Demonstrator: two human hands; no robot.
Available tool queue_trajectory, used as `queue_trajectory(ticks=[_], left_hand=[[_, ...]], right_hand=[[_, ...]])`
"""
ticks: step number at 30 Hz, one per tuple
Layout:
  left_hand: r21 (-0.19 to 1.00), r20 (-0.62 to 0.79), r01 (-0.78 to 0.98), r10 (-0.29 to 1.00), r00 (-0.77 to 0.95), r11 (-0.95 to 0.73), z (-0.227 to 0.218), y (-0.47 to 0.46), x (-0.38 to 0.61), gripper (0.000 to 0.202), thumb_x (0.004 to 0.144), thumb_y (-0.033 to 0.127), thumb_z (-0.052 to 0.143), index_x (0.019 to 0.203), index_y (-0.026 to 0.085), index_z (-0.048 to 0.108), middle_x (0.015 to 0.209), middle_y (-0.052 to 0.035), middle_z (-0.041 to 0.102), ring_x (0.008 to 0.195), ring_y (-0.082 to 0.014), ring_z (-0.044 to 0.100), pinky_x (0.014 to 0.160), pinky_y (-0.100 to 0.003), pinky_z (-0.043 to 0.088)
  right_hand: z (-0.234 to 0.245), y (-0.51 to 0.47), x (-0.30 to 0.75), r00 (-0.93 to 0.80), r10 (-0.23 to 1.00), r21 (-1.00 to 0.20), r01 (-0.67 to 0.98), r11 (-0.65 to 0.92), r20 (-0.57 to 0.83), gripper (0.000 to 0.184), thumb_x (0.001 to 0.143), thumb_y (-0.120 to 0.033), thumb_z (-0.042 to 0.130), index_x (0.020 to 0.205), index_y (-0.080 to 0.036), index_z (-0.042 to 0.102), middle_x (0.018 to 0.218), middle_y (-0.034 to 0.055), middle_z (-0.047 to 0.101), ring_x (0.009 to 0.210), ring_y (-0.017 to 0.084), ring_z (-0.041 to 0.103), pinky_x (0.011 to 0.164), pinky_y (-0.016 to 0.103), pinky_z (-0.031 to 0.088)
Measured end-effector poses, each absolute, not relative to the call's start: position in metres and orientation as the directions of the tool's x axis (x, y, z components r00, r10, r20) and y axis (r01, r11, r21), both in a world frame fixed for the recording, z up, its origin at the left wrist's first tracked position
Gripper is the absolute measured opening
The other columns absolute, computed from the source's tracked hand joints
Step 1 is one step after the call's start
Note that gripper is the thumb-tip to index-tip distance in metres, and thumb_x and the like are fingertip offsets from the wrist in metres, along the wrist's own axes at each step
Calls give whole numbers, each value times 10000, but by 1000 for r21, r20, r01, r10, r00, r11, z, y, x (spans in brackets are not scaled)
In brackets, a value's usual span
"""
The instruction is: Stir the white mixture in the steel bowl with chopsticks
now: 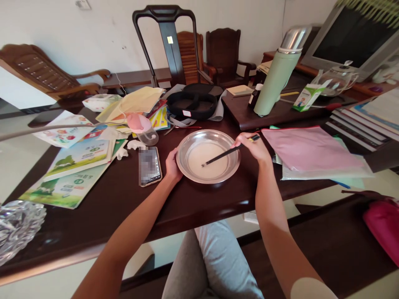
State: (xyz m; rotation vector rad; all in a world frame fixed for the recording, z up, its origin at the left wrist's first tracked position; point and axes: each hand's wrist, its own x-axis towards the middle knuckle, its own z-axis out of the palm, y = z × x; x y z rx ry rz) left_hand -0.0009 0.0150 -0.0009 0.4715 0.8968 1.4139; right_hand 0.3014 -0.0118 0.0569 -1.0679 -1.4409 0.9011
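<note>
A shiny metal bowl [199, 139] stands on the dark wooden table, holding a pale, milky mixture [199, 155]. My left hand [173, 166] grips the bowl's left rim, its fingers partly hidden at the side. Black chopsticks [222, 155] are pinched in my right hand [251, 146], over the bowl's right edge. They slant down to the left, with their tips in the mixture near the middle. Just left of my left hand lies a phone [150, 166], its screen blurred out.
Behind the bowl are a pink-capped bottle [143, 129] and a black strap-like item [191, 104]. Booklets [77, 160] and a glass dish [20, 228] lie left. A pink folder [311, 147] is right, with a tall green thermos [277, 77] behind.
</note>
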Motion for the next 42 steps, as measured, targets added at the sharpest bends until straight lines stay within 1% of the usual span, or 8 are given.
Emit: queue_trajectory(ticks=[4, 8, 14, 21, 27, 34, 39, 42], left_hand=[[749, -245, -646, 967, -65, 146, -2, 16, -1, 215, 769, 412, 817, 748, 218, 728, 760, -18, 781, 956, -300, 782, 903, -385, 609], [745, -243, -651, 968, -56, 149, -2, 16, -2, 201, 753, 393, 813, 753, 208, 735, 757, -14, 775, 956, -289, 780, 903, -372, 607], [746, -249, -649, 966, -66, 149, -3, 16, -2, 185, 766, 380, 791, 754, 202, 742, 776, -32, 784, 966, -296, 776, 889, -375, 602], [747, -248, -648, 966, -66, 148, 0, 15, -1, 167, 782, 368, 769, 750, 207, 741, 769, -25, 783, 968, -289, 776, 885, -370, 604], [742, -246, -654, 968, -56, 151, -1, 15, -1, 192, 752, 383, 806, 750, 201, 745, 771, -28, 785, 963, -294, 780, 900, -373, 604], [751, -249, -642, 967, -59, 155, 0, 15, -1, 182, 758, 380, 785, 757, 199, 758, 787, -36, 796, 976, -297, 772, 889, -375, 602], [755, -248, -639, 967, -66, 150, 1, 14, 0, 206, 726, 402, 818, 756, 206, 763, 830, -34, 810, 916, -272, 767, 882, -355, 589], [756, -246, -637, 968, -59, 153, 2, 14, 1, 212, 726, 400, 824, 793, 204, 782, 846, -36, 816, 933, -275, 771, 900, -358, 589]], right_hand=[[59, -9, 298, 34, 945, -931, 188, 312, 324, 541, 774, -797, 819, 680, -267, 766, 765, 46, 838, 833, 290, 819, 922, 437, 616], [55, -11, 310, 227, 906, -929, 184, 321, 358, 611, 821, -828, 747, 580, -270, 692, 637, 33, 781, 748, 274, 803, 890, 434, 618], [57, -10, 300, -14, 949, -933, 179, 312, 315, 559, 767, -808, 815, 650, -264, 766, 695, 37, 810, 784, 276, 804, 884, 420, 613], [52, -10, 312, 218, 909, -931, 166, 324, 355, 591, 844, -793, 756, 578, -268, 709, 639, 30, 782, 722, 262, 790, 890, 427, 606], [57, -9, 300, -25, 951, -935, 174, 308, 309, 546, 774, -793, 820, 660, -261, 767, 718, 41, 821, 805, 285, 814, 896, 426, 619], [52, -10, 313, 222, 903, -928, 153, 340, 367, 605, 855, -792, 745, 561, -267, 687, 608, 30, 760, 704, 259, 781, 893, 429, 599], [55, -9, 303, -31, 950, -939, 146, 311, 310, 542, 795, -774, 815, 637, -258, 762, 690, 39, 804, 755, 268, 798, 863, 416, 610], [56, -8, 302, 8, 948, -934, 175, 312, 318, 521, 776, -772, 832, 672, -266, 770, 741, 38, 827, 804, 276, 808, 912, 432, 614]])
